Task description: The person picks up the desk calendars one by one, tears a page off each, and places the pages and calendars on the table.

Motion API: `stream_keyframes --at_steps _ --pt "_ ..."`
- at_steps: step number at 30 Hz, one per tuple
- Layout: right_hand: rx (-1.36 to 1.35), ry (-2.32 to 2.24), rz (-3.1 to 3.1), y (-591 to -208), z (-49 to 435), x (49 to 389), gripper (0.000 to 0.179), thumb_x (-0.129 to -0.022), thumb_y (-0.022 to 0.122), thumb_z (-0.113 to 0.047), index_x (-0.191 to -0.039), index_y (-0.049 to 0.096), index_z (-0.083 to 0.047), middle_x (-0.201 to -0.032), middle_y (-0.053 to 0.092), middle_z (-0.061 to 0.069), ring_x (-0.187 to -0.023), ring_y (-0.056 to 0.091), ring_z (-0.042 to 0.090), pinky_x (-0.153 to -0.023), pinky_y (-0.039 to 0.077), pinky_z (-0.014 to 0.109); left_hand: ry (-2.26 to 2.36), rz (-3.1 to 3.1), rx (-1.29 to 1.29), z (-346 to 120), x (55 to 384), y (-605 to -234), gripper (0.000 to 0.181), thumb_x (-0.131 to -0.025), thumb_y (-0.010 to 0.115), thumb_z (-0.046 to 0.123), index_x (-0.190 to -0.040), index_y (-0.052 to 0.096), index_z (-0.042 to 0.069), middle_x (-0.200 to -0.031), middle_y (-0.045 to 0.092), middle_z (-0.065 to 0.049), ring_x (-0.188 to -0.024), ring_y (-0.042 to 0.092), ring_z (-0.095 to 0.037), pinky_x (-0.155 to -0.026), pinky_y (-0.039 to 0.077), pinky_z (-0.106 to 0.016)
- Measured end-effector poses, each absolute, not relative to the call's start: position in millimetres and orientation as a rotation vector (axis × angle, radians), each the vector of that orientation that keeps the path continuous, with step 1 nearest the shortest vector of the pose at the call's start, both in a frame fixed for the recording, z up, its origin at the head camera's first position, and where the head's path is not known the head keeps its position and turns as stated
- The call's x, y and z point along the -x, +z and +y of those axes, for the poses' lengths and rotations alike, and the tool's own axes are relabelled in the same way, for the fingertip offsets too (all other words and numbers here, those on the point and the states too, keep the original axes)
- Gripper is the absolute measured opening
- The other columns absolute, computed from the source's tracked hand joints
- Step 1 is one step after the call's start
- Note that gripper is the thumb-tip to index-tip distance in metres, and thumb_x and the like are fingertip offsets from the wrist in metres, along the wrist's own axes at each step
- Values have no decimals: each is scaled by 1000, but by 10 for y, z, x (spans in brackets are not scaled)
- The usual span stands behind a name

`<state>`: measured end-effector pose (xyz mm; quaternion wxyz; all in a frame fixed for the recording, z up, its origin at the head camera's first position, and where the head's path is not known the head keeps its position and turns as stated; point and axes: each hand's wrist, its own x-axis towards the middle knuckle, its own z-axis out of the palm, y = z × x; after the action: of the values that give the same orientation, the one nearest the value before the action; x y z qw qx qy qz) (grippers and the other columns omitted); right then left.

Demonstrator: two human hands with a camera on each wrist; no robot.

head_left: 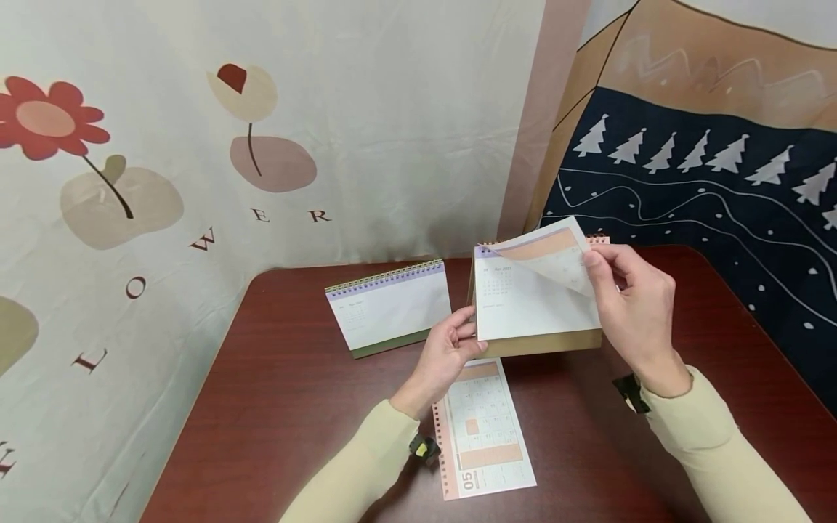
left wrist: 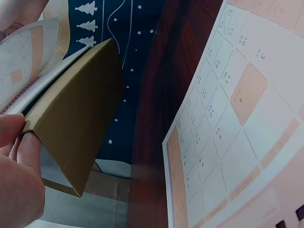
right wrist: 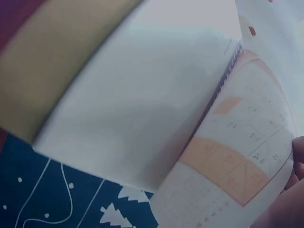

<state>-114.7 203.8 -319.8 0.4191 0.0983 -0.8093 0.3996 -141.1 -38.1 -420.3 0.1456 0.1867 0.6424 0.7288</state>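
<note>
A spiral-bound desk calendar point(head_left: 523, 314) with a gold-brown stand base point(head_left: 546, 343) is held up over the table, tilted. My left hand point(head_left: 443, 357) grips its lower left corner, thumb in front and fingers behind. At the upper right, my right hand point(head_left: 637, 309) pinches the edge of a page point(head_left: 561, 243), which curls up from the sheets below. In the right wrist view, that curled page point(right wrist: 223, 175) shows a printed date grid with orange blocks, beside a mostly white sheet point(right wrist: 137, 95). Part of the spiral binding is hidden behind the lifted page.
A second desk calendar point(head_left: 392, 309) with a green base stands to the left on the dark red table point(head_left: 261, 407). One loose calendar sheet point(head_left: 490, 407), marked 05 with punched holes, lies in front of it. Printed cloth point(head_left: 392, 131) hangs behind the table.
</note>
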Motion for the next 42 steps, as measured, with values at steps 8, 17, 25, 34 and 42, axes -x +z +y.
stream_keyframes --at_steps 8,17,25,34,42 --pt "-131 1009 -2140 -3001 2170 1242 23 -102 66 -14 -107 74 7 -98 75 21 -74 55 -7 -69 44 6 2099 1938 -570 -375 1389 -4209 52 -93 52 -18 -144 49 -12 -133 63 -31 -117 66 -38 -97 55 -32" --pt "-76 966 -2245 -2737 2242 1369 28 -102 66 -22 -109 76 3 -98 75 21 -72 53 -1 -67 43 4 2111 2096 -598 -366 1375 -4210 48 -92 53 -19 -140 53 -12 -130 65 -31 -116 66 -42 -94 56 -31" --pt "-73 887 -2380 -2534 2352 1483 29 -102 66 -25 -111 78 -1 -96 74 22 -68 51 3 -56 39 9 2108 2191 -605 -373 1362 -4229 43 -91 54 -18 -133 58 -13 -124 68 -30 -111 69 -42 -90 58 -32" --pt "-48 856 -2485 -2448 2510 1575 32 -102 65 -33 -111 79 -5 -91 72 18 -67 52 9 -51 39 15 2102 2182 -634 -379 1351 -4249 39 -89 56 -17 -127 64 -10 -121 71 -26 -106 71 -38 -88 58 -31" --pt "25 924 -2542 -2448 2621 1593 39 -104 61 -37 -119 75 -5 -97 69 16 -72 54 17 -51 42 18 2047 2240 -690 -363 1314 -4233 40 -87 55 -18 -125 66 -9 -115 73 -25 -102 73 -36 -85 58 -28"
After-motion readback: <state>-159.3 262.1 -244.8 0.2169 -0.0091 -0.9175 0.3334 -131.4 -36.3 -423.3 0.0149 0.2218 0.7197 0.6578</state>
